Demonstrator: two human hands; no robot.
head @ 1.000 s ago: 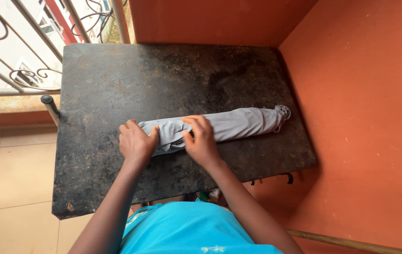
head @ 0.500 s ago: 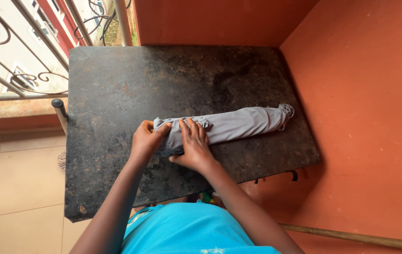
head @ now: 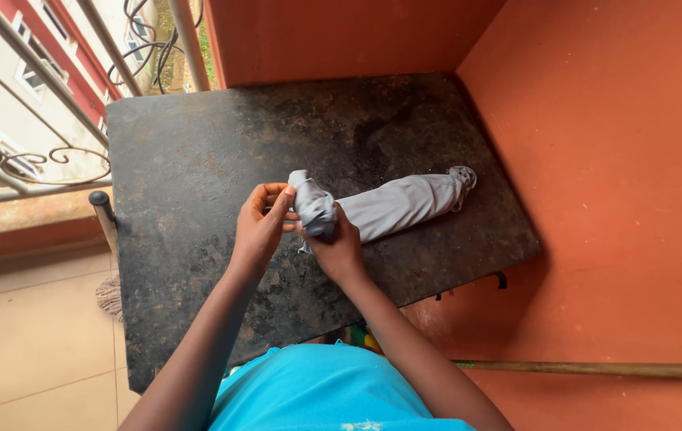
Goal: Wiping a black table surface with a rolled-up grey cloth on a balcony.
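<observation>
Wall (head: 620, 160): orange-red plaster, matte and a touch mottled, closing in the corner on 2 sides.
Table (head: 197, 160): dark slab, flat, scuffed and speckled with rusty patches; it carries the whole job.
Floor (head: 21, 335): pale square tiles, smooth, down at the left.
Railing (head: 29, 152): thin metal bars with curled scrollwork, beyond the table's left edge.
Stick (head: 596, 369): 1 long wooden pole, lying low at the right, well apart from the work.
Cloth (head: 401, 203): grey, soft, thin fabric rolled into a long sausage; the far end rests on the table near the right wall, the near end is lifted off the slab between the hands.
Progress: by the look of it, the roll is made along its full length; the near end is bunched and turned back, so tucking or finishing that end is what seems left.
Right hand (head: 341, 251): closed around the near end from below, fingers wrapped tight on the bunched fabric.
Left hand (head: 259, 227): fingers curled, fingertips pinching the cloth's raised tip.
</observation>
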